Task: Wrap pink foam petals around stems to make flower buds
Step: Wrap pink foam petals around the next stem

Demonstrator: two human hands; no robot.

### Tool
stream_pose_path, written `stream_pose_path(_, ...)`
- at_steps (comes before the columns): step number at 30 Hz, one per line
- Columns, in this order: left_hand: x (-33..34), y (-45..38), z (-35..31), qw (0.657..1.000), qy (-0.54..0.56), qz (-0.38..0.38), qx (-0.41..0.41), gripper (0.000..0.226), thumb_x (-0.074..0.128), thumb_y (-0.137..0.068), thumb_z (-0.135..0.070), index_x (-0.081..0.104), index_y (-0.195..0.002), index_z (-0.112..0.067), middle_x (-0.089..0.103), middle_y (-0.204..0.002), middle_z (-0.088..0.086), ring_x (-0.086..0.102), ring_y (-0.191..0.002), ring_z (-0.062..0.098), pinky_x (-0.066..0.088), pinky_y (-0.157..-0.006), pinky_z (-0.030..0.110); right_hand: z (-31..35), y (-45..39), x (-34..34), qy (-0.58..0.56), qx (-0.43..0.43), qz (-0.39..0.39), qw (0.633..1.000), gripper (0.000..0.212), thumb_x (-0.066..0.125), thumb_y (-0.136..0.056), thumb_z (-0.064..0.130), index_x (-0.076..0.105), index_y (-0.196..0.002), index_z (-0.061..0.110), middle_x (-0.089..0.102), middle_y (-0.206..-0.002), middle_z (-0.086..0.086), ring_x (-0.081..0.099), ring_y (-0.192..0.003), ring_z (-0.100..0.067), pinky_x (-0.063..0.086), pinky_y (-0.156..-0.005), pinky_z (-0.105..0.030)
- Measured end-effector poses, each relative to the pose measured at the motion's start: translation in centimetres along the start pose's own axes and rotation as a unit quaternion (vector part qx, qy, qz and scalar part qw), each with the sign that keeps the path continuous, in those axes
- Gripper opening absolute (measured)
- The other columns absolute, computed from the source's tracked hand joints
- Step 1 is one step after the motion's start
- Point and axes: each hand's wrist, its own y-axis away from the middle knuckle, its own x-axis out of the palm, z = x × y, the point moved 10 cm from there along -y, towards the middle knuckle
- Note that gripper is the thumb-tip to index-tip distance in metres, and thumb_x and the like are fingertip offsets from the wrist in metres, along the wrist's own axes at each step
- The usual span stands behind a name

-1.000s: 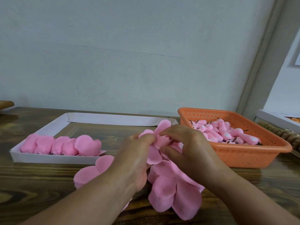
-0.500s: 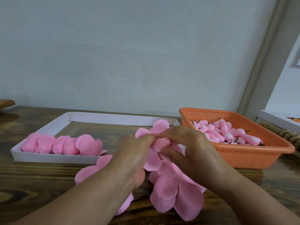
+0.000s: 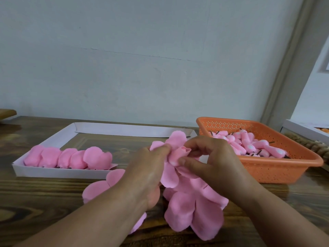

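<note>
Left hand [image 3: 147, 173]: pinches the petal [image 3: 175, 141] at the bud [image 3: 181, 152].
Right hand [image 3: 213, 159]: fingers curled, pinching the bud.
Loose petals [image 3: 194, 213]: on the counter [image 3: 35, 202], below the bud.
White tray [image 3: 53, 172]: left of the bud.
Orange basket [image 3: 277, 168]: right of it.

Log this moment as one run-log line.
step: wrapping petal | left hand: pinches pink petal | right hand: pinches bud | finished buds: white tray | cores: orange basket
</note>
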Motion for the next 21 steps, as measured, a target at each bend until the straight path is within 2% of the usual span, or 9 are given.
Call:
stream_pose_path(4,0.0,0.0,0.0,1.000,0.007,-0.007,-0.004,0.022,0.055,-0.091,-0.020,0.071,-0.077,-0.017,0.074,-0.086,0.011,0.069,-0.088,0.028,0.052,-0.086,0.046,-0.4,0.0,-0.1,-0.013,0.017,-0.006,1.000,0.039,0.075,-0.072,0.003,0.059,-0.067,0.038,0.066,-0.073,0.024,0.062,-0.068,0.002,0.048,-0.062,-0.010)
stream_pose_path(7,0.1,0.1,0.1,1.000,0.015,-0.003,-0.005,0.031,0.054,-0.092,-0.020,0.073,-0.067,-0.019,0.074,-0.076,0.007,0.069,-0.080,0.026,0.052,-0.081,0.042,-0.6,-0.1,-0.2,-0.015,0.024,-0.013,1.000,0.032,0.073,-0.073,0.004,0.062,-0.070,0.034,0.067,-0.075,0.014,0.062,-0.067,-0.004,0.050,-0.061,-0.018)
stream_pose_path(9,0.2,0.3,0.1,1.000,0.010,0.002,-0.008,0.037,0.054,-0.092,-0.020,0.073,-0.061,-0.020,0.073,-0.079,0.010,0.069,-0.084,0.029,0.052,-0.084,0.046,-0.7,-0.1,-0.4,-0.010,0.027,-0.027,0.999,0.031,0.073,-0.072,0.006,0.062,-0.073,0.034,0.067,-0.074,0.009,0.061,-0.071,-0.005,0.050,-0.065,-0.019)
stream_pose_path(11,0.3,0.6,0.1,1.000,0.005,0.008,-0.009,0.038,0.054,-0.091,-0.018,0.072,-0.058,-0.020,0.071,-0.084,0.015,0.067,-0.090,0.034,0.048,-0.091,0.052,-0.9,-0.1,-0.8,0.011,0.029,-0.044,0.999,0.031,0.074,-0.070,0.011,0.060,-0.086,0.035,0.064,-0.087,0.013,0.057,-0.084,0.001,0.045,-0.073,-0.011)
stream_pose_path(13,0.5,0.9,-0.2,1.000,-0.003,0.013,-0.004,0.039,0.053,-0.091,-0.016,0.069,-0.055,-0.019,0.067,-0.083,0.017,0.065,-0.088,0.033,0.045,-0.095,0.055,-1.2,-0.3,-1.0,0.032,0.036,-0.044,0.998,0.044,0.073,-0.070,0.016,0.055,-0.106,0.035,0.057,-0.106,0.021,0.051,-0.099,0.008,0.038,-0.081,-0.003)
stream_pose_path(15,0.7,1.1,-0.3,1.000,-0.008,0.019,0.001,0.032,0.053,-0.091,-0.015,0.070,-0.063,-0.016,0.067,-0.086,0.021,0.065,-0.091,0.035,0.045,-0.095,0.055,-1.4,-0.5,-0.8,0.032,0.046,-0.015,0.998,0.055,0.071,-0.070,0.020,0.051,-0.118,0.036,0.054,-0.113,0.024,0.047,-0.107,0.013,0.035,-0.086,-0.001)
stream_pose_path(17,0.8,1.2,-0.3,1.000,-0.013,0.027,0.001,0.023,0.053,-0.091,-0.015,0.066,-0.072,-0.009,0.065,-0.089,0.026,0.065,-0.091,0.038,0.048,-0.090,0.050,-1.5,-0.6,-0.4,0.014,0.052,0.017,0.998,0.054,0.072,-0.071,0.018,0.051,-0.115,0.039,0.057,-0.109,0.026,0.049,-0.106,0.015,0.033,-0.095,-0.009)
stream_pose_path(19,1.0,1.1,0.0,0.999,-0.016,0.038,0.000,0.024,0.054,-0.090,-0.013,0.062,-0.068,-0.010,0.060,-0.083,0.021,0.060,-0.084,0.031,0.044,-0.080,0.043,-1.5,-0.5,-0.2,0.002,0.058,0.030,0.998,0.051,0.074,-0.072,0.011,0.055,-0.112,0.037,0.061,-0.103,0.024,0.054,-0.100,0.013,0.037,-0.100,-0.018)
stream_pose_path(21,1.2,1.0,0.3,0.999,-0.009,0.045,-0.004,0.021,0.053,-0.088,-0.009,0.066,-0.071,-0.008,0.061,-0.084,0.018,0.059,-0.082,0.028,0.043,-0.077,0.041,-1.5,-0.5,-0.4,-0.019,0.060,0.027,0.998,0.044,0.073,-0.071,0.004,0.061,-0.101,0.035,0.066,-0.093,0.019,0.059,-0.090,0.009,0.045,-0.084,-0.013)
